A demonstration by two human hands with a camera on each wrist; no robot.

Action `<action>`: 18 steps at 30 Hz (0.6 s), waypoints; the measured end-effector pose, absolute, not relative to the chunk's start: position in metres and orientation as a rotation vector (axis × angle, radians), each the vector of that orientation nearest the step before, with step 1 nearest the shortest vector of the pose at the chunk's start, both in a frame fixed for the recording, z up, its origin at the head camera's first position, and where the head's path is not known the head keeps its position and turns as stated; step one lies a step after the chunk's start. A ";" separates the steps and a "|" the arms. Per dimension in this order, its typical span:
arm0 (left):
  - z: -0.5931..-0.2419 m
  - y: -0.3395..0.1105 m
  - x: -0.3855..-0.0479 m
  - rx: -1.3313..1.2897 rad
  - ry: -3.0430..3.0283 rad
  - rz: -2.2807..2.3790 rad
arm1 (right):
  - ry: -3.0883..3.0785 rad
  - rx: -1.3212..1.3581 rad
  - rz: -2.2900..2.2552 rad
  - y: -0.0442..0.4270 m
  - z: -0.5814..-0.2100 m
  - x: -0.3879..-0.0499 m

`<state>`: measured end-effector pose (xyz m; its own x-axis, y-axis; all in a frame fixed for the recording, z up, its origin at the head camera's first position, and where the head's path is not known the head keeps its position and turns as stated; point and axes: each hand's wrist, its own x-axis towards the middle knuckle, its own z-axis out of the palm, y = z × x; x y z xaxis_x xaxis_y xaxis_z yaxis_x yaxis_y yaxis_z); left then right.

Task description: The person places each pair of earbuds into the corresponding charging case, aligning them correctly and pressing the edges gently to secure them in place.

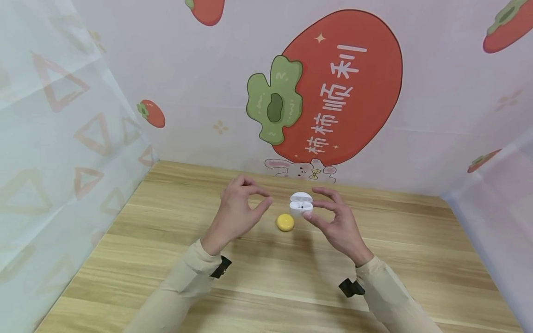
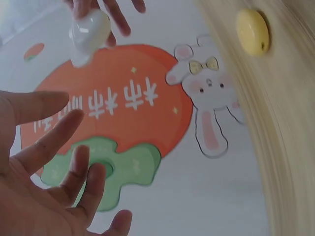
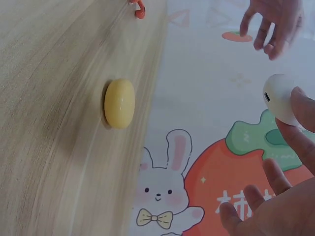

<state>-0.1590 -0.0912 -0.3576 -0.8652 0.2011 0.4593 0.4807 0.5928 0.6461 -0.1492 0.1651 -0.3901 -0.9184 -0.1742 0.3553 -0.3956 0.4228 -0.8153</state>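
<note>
A white earphone case (image 1: 300,211) with its lid raised is pinched between thumb and fingers of the right hand (image 1: 342,227), above the table. The case (image 3: 279,98) shows its rounded underside in the right wrist view, the right hand's (image 3: 283,201) other fingers spread apart. To the left, the left hand (image 1: 235,209) is off the case, its fingers bent loosely around nothing; in the left wrist view that hand (image 2: 54,172) has spread fingers. A yellow rounded case (image 1: 285,222) lies on the table between the hands, closed.
The wooden table (image 1: 266,286) meets a patterned backdrop (image 1: 200,134) behind and at both sides. In the right wrist view a small orange-red object (image 3: 140,10) lies on the table beyond the yellow case; what it is I cannot tell.
</note>
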 end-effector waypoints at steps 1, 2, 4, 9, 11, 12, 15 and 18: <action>-0.358 -0.095 -0.160 -0.548 -2.515 -1.131 | -2.459 0.499 1.498 0.166 -0.390 -0.149; -0.359 -0.100 -0.161 -0.548 -2.552 -1.099 | -2.458 0.498 1.500 0.166 -0.390 -0.149; -0.359 -0.109 -0.162 -0.546 -2.645 -1.020 | -2.456 0.494 1.503 0.167 -0.390 -0.149; -0.362 -0.131 -0.166 -0.496 -2.885 -0.819 | -2.459 0.491 1.506 0.169 -0.390 -0.149; -0.365 -0.138 -0.168 -0.452 -2.958 -0.762 | -2.460 0.489 1.508 0.169 -0.390 -0.149; -0.367 -0.141 -0.169 -0.430 -2.992 -0.733 | -2.461 0.488 1.507 0.169 -0.390 -0.149; -0.373 -0.149 -0.171 -0.393 -3.090 -0.638 | -2.463 0.488 1.509 0.170 -0.390 -0.149; -0.378 -0.156 -0.173 -0.374 -3.193 -0.554 | -2.466 0.490 1.505 0.170 -0.390 -0.149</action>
